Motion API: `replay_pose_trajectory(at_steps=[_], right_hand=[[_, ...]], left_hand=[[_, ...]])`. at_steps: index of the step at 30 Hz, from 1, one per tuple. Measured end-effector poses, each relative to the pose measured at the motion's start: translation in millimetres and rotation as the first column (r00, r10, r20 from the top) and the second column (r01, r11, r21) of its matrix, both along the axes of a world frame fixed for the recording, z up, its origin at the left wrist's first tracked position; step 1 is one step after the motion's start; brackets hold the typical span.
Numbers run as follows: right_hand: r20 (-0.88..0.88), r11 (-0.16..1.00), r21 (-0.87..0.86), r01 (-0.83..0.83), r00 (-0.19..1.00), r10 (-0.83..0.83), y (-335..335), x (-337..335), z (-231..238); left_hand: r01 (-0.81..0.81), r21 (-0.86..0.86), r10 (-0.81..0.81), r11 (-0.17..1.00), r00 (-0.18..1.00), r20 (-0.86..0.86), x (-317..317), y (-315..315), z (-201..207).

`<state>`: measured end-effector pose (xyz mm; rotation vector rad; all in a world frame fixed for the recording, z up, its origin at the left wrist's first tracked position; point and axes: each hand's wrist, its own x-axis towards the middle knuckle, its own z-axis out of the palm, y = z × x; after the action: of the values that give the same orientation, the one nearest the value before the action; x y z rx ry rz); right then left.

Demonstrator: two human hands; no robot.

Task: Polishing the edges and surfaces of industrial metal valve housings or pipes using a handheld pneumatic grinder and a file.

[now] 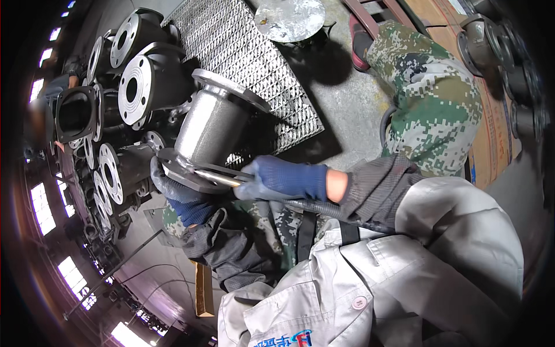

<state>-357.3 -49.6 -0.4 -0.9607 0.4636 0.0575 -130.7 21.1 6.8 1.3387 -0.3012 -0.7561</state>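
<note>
A grey metal casting [209, 124], a short pipe body with a round flange at each end, stands tilted over the edge of a metal grating. My left hand [180, 189], in a blue and grey coated glove, is closed around the rim of its lower flange [199, 178]. My right hand [283, 180], gloved alike, grips a slim metal-shafted tool [222, 176] with a brass-coloured ring. The shaft points left at the joint between pipe body and lower flange. The fist hides the tool's body, and the tip is hard to make out.
Several flanged castings [136, 89] are piled at the left, with more at the far right [483, 43]. The ridged grating [243, 52] lies beyond the casting, near a round stool top [289, 20]. A camouflage-trousered leg [430, 98] is at right. Another person's blurred arm [55, 87] shows at far left.
</note>
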Motion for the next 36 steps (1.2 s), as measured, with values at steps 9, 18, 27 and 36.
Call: replay_pose_trajectory(at_steps=[9,18,27,36], right_hand=[[-0.107,0.990,-0.131,-0.048,0.994,0.034,6.3,-15.9,7.5],[-0.049,0.996,-0.050,0.068,0.996,-0.071,13.8,2.4,14.8],[-0.120,0.987,-0.163,0.012,0.992,-0.032,6.9,9.1,16.6],[-0.074,0.992,-0.077,0.104,0.991,-0.110,10.0,19.0,25.7]], left_hand=[[-0.039,0.044,0.047,0.998,0.979,-0.200,8.5,2.2,-0.7],[-0.064,0.025,0.067,0.998,0.975,-0.210,-4.1,-6.7,4.6],[-0.116,-0.007,0.110,0.993,0.957,-0.269,-15.1,-10.0,9.0],[-0.092,-0.053,0.079,0.994,0.976,-0.204,-31.4,-13.7,14.1]])
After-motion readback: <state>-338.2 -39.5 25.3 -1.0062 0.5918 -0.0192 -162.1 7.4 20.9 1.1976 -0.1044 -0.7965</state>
